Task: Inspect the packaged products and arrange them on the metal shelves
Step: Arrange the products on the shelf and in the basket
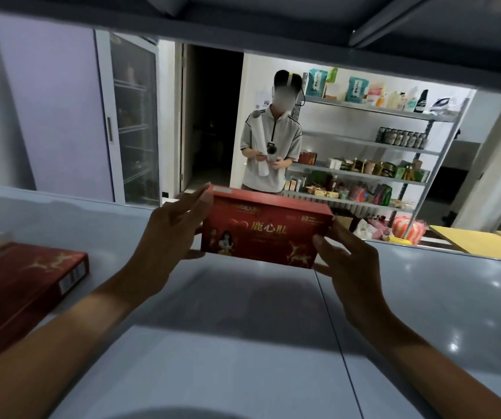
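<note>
- The gray metal shelf (243,343) fills the bottom half of the picture, with another shelf board like a roof across the top.
- Far back on the right stands a second rack (364,173) full of packets and cans. A person in a gray shirt (270,146) stands beside it, holding something white.
- A flat red box (22,285) lies on the shelf at the left edge.
- The small red box (265,234) is in the middle, standing on its long edge. It runs left to right, and its bottom looks to be on or just over the shelf.
- The left hand (167,234) grips its left end and the right hand (345,261) grips its right end. Both hands are equally near, so I think they will set it down together.
</note>
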